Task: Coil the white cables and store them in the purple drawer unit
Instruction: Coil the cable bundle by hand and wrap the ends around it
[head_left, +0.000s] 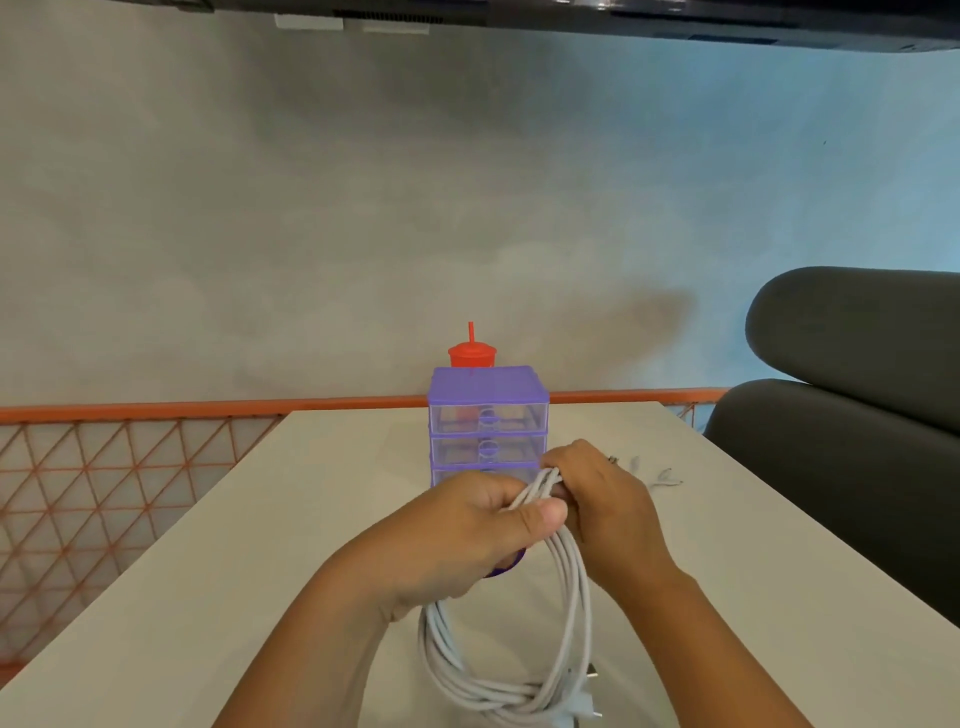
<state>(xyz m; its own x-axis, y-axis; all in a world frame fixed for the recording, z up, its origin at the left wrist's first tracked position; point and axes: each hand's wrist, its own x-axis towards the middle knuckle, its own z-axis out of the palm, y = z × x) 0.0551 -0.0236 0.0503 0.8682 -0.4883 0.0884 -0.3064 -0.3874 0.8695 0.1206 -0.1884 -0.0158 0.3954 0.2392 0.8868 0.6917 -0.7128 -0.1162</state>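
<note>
So, counting it up: two hands, one bundle of white cable (567, 597), one purple drawer unit (488, 397), one red cup (471, 356).

The cable is wound into a single coil of several loops, held up above the near part of the table (311, 519). The left hand (467, 530) grips the top of the coil, thumb pressed across the strands. The right hand (597, 499) is curled round the same spot from the other side, right up against the left one. The rest of the coil hangs down toward the person, with a plug end (577, 701) showing at the bottom.

The drawer unit stands at the far middle of the table. It has three clear drawers stacked, all pushed in; the lowest is partly hidden by the hands. The cup, with its straw, stands just behind it.

A few thin white cable ends (665, 479) lie on the table beyond the right hand, too small to count properly. A small purple thing (506, 567) peeks out under the left hand; can't tell what.

The table is plain white. An orange mesh railing (156, 413) runs behind it, then a grey wall (363, 208), and a dark grey cushioned seat (857, 415) on the right.
</note>
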